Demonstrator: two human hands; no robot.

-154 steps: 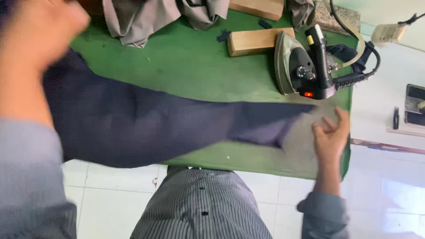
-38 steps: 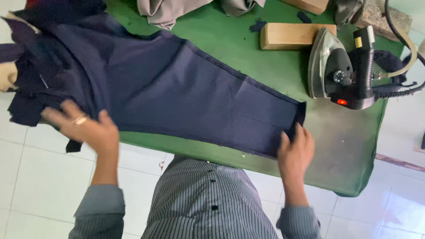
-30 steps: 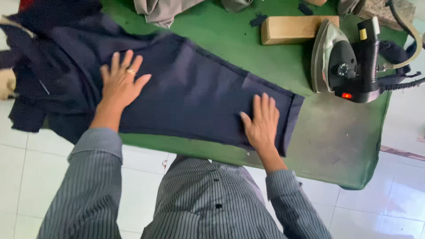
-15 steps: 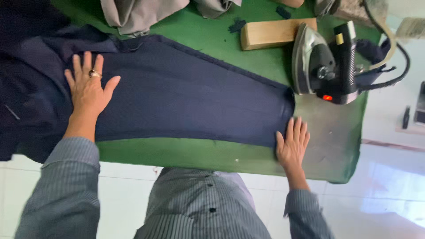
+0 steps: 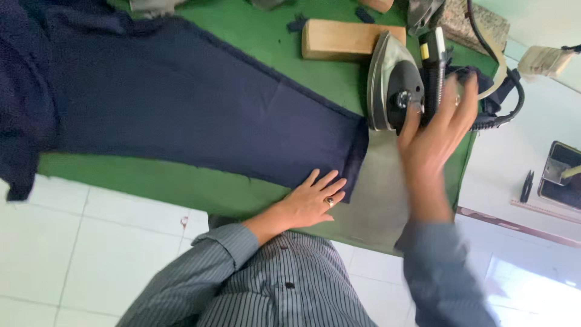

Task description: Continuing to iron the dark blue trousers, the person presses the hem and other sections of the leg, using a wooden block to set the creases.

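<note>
No containers in view, so we go straight across the desk [image 5: 181,188], L to R. Navy cloth [image 5: 181,109] lies flat on the green desk top, bunched and hanging over the edge at far L, tapering to a hemmed end near centre-R. It looks smooth, w/ one faint crease line running along it.

Our left hand [image 5: 311,203] rests palm down at the near edge of the cloth by its hem, fingers spread flat & open, ring on one finger; striped sleeve reaches back to our body.

Wooden block [image 5: 345,39] sits at the far side of the desk, just beside the iron [image 5: 396,91]. Iron stands on a grey pad [image 5: 375,194] at the desk's R end, just past the hem, cord looping off to the R.

Our right hand [image 5: 433,136] is at the iron's handle, fingers curling round it. It's motion-blurred, so we can't tell if the grip is closed.
</note>
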